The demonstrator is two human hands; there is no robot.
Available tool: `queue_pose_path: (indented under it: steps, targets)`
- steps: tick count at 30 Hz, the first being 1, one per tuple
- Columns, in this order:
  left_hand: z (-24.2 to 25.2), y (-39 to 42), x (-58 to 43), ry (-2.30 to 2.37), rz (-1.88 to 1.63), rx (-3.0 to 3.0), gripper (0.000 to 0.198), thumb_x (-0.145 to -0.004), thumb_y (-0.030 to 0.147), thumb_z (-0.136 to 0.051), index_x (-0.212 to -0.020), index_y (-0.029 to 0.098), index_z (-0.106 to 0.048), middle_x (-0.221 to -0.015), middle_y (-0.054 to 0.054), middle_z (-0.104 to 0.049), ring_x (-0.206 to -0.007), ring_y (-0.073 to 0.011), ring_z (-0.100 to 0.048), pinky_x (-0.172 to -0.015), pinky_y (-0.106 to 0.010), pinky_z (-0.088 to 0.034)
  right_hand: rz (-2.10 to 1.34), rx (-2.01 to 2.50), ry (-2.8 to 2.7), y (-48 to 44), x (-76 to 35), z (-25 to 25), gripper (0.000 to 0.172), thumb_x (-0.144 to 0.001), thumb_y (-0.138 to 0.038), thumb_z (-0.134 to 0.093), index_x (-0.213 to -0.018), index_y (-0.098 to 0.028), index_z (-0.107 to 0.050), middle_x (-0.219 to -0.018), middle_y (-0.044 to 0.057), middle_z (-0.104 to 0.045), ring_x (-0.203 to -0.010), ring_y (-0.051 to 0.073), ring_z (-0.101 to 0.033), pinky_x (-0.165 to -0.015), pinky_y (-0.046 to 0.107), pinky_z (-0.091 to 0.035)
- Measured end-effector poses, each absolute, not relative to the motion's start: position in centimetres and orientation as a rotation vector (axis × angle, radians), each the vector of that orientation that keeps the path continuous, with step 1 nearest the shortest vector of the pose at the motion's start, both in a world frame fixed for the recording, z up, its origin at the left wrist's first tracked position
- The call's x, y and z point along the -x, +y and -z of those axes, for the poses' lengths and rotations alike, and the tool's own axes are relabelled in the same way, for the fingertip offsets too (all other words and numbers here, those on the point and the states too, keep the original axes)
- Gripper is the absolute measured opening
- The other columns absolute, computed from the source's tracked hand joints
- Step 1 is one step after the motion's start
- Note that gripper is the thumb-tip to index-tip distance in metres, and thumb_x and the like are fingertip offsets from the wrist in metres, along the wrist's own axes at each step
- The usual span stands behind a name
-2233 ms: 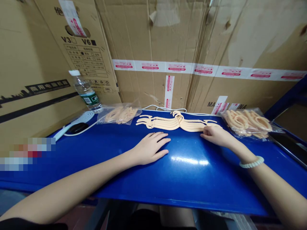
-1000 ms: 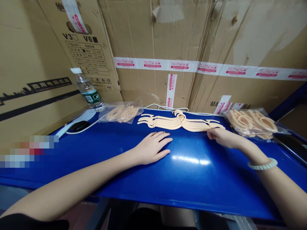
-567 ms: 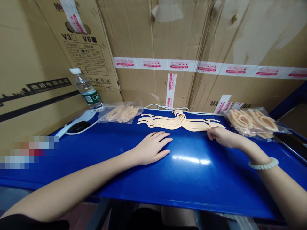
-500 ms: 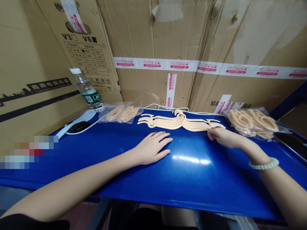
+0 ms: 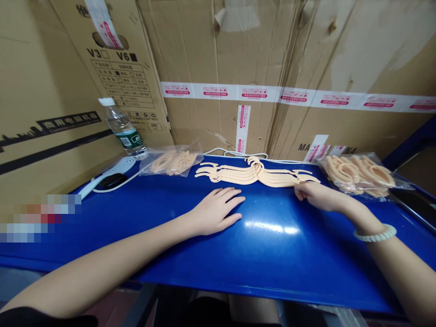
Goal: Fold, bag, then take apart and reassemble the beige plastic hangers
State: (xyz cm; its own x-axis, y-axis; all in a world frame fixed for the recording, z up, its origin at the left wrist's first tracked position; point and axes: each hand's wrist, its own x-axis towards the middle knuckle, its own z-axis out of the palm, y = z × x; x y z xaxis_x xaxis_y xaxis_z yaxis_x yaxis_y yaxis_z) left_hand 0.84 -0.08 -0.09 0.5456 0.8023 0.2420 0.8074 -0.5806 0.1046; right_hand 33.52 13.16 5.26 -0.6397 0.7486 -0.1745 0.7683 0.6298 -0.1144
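Observation:
Several peach-coloured clothes hangers lie overlapped on the blue table, their hooks bunched together at the middle. In front of their left part, my left hand rests palm down on the table, fingers spread and holding nothing. My right hand is at the right end of the hangers, its fingers curled into a fist. The fist meets or overlaps the lowest hanger's end; I cannot tell whether it grips it.
Clear bags of peach hangers lie at left and right. A water bottle stands back left beside a small white fan-like object and a white cable. Cardboard boxes wall the back; a dark flat device lies far right.

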Motion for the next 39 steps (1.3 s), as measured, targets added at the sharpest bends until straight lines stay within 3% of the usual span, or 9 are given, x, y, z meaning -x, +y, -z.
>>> queue_pose_path:
  steps: [28, 34, 39]
  targets:
    - [0.2, -0.1, -0.7, -1.417, 0.445, 2.744, 0.049, -0.103, 0.047, -0.04, -0.143, 0.02, -0.052, -0.152, -0.012, -0.049, -0.14, -0.0336, -0.045, -0.114, -0.053, -0.038, 0.264, -1.27, 2.729, 13.5, -33.7, -5.1, 0.025, -0.062, 0.0, -0.044, -0.069, -0.02, -0.055, -0.077, 0.006, -0.065, -0.074, 0.021, -0.057, -0.069, 0.028, -0.039]
    - [-0.6, 0.9, 0.5, -1.308, 0.569, 2.653, 0.039, -0.101, 0.04, -0.046, -0.131, 0.019, -0.06, -0.141, -0.011, -0.06, -0.131, -0.0275, -0.054, -0.11, -0.046, -0.043, 0.236, -1.273, 2.701, 13.4, -33.7, -5.1, 0.024, -0.068, 0.0, -0.043, -0.072, -0.02, -0.056, -0.081, 0.008, -0.066, -0.078, 0.022, -0.058, -0.072, 0.03, -0.041]
    - [-1.9, 3.2, 4.6, -1.467, 0.685, 2.257, 0.031, -0.097, 0.031, -0.05, -0.119, 0.016, -0.066, -0.141, -0.016, -0.058, -0.134, -0.0337, -0.048, -0.112, -0.054, -0.039, 0.224, -1.282, 2.713, 13.5, -33.7, -5.2, 0.024, -0.07, -0.001, -0.044, -0.073, -0.02, -0.058, -0.08, 0.007, -0.066, -0.079, 0.023, -0.058, -0.073, 0.03, -0.041]
